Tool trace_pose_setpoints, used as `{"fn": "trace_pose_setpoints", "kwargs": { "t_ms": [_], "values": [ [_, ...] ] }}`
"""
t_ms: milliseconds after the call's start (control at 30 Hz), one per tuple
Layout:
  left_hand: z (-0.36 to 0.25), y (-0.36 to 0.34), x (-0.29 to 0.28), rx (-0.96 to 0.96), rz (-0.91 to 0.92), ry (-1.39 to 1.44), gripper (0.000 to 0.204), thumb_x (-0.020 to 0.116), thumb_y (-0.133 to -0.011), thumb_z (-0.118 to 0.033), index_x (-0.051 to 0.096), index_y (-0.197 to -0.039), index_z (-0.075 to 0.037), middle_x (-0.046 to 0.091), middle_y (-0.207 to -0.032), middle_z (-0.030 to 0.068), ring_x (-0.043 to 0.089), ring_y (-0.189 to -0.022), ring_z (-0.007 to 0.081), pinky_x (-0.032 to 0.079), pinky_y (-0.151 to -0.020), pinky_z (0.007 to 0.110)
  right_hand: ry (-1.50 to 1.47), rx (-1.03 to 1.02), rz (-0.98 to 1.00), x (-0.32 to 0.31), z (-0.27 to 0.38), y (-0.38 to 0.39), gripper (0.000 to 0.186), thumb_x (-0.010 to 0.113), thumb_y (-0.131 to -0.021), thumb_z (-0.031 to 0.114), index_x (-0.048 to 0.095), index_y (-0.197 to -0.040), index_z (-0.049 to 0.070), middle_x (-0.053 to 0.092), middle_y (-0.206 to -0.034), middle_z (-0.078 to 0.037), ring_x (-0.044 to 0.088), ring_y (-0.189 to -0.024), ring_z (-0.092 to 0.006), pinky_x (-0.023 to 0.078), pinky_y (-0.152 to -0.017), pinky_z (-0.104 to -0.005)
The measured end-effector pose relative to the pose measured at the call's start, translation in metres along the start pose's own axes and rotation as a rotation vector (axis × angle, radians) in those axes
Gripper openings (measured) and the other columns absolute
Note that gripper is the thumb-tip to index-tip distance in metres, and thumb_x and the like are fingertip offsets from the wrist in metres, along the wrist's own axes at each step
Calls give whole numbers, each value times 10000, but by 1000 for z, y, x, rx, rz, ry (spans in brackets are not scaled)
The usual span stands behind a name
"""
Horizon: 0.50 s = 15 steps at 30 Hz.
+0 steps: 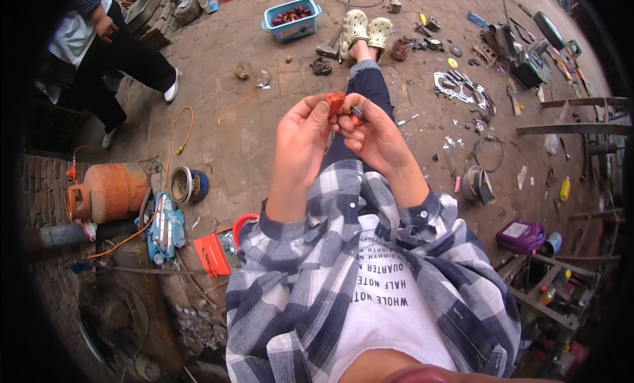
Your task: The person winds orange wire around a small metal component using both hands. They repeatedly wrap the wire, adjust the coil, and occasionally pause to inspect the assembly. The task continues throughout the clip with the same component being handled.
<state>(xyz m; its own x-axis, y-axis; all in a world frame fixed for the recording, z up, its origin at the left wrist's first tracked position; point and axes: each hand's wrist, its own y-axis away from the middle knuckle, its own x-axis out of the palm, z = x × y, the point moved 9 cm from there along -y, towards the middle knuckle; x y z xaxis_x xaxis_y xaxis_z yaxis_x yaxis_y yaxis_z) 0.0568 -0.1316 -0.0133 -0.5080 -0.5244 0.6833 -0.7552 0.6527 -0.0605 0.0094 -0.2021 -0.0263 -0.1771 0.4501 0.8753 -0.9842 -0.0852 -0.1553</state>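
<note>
In front of my lap, my left hand (297,135) pinches a small orange-red bundle (336,103) with a ribbed surface, like wound copper wire. My right hand (386,137) is close beside it, its fingers curled around a small dark grey piece (357,111) with an orange part; its exact kind is too small to tell. The fingertips of both hands nearly meet. Beyond them, a blue plastic tub (294,30) on the ground holds many dark reddish lumps.
A hammer (327,50) lies near my outstretched feet in clogs (356,36). At left are an orange gas cylinder (115,192), a hose and a red box (212,255). Metal parts, a gasket (456,87) and a purple jug (522,236) spread rightward. Another person (129,49) stands far left.
</note>
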Motion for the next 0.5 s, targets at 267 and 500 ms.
{"fn": "trace_pose_setpoints", "kwargs": {
  "t_ms": [267,500],
  "values": [
    [-8,2,-8,45,-88,-63,232,574,-914,-139,562,-1059,42,625,-935,84,542,-790,115,448,-716,239,169,9,-135,1,5,1,209,550,-845,81,492,-1045,56,518,-983,-49,510,-744,-105,475,-608,-227],
    [-10,-1,-12,5,-78,79,269,580,-917,-224,565,-1038,16,586,-915,68,517,-781,124,430,-705,238,206,-10,-63,-2,4,7,386,530,-801,46,474,-1180,-3,519,-1034,-57,517,-750,-116,502,-636,-233]
  ]
}}
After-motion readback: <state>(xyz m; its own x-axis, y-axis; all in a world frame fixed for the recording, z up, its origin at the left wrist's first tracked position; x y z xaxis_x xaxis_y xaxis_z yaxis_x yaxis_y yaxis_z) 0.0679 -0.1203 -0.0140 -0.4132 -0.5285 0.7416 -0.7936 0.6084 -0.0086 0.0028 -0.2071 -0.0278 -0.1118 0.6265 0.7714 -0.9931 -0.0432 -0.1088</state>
